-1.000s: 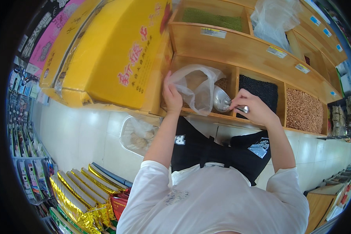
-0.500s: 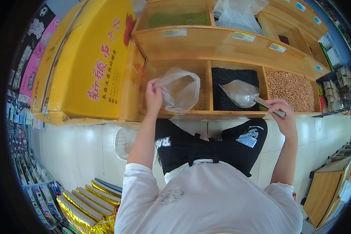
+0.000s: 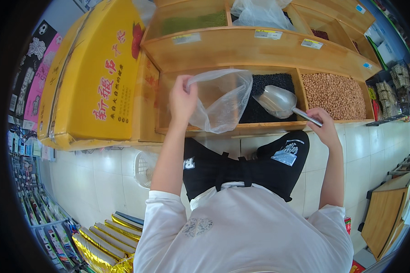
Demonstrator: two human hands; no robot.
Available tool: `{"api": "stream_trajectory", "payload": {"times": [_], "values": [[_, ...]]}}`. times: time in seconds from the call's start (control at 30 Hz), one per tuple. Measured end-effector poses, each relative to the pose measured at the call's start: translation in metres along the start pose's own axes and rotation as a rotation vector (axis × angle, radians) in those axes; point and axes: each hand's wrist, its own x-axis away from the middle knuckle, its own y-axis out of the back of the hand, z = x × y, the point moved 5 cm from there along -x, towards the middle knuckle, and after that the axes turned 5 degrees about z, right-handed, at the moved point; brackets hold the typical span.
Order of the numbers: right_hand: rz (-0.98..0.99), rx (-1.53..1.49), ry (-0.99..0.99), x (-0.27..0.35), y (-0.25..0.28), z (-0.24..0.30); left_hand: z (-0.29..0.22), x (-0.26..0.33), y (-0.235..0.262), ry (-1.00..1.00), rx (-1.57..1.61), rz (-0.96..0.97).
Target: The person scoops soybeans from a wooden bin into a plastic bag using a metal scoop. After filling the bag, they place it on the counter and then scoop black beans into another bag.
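With the left hand (image 3: 183,98) pinching the clear bag (image 3: 218,105) by its rim and the right hand (image 3: 325,126) gripping the metal scoop (image 3: 279,101) by its handle at the bag's three o'clock, best spread the mouth wide and hold the scoop level.

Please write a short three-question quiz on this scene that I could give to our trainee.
1. What does the left hand hold?
2. True or false: the right hand grips the metal scoop.
3. Which colour are the beans seen around the scoop's bowl: (a) green, (b) black or (c) red?

Key: 1. A clear plastic bag. 2. True. 3. (b).
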Motion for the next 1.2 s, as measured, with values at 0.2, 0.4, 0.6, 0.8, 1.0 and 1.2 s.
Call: {"api": "stream_trajectory", "payload": {"times": [0.2,0.4,0.6,0.8,1.0,1.2], "values": [[0.088,0.536,-0.094,-0.016,-0.009,0.004,0.087,0.009,-0.042,0.024,0.274,0.019],[0.191,0.587,-0.279,-0.04,-0.034,-0.005,0.103,0.025,-0.052,0.045,0.584,0.092],[0.067,0.471,-0.252,-0.044,-0.046,-0.032,0.1,0.029,-0.04,0.063,0.677,0.017],[-0.063,0.209,-0.18,-0.031,-0.044,-0.053,0.1,0.029,-0.04,0.054,0.615,-0.007],[-0.117,0.004,-0.162,-0.013,-0.046,-0.058,0.103,0.028,-0.041,0.062,0.638,0.018],[-0.084,-0.101,-0.156,0.001,-0.043,-0.018,0.101,0.028,-0.05,-0.002,0.715,0.13]]}}
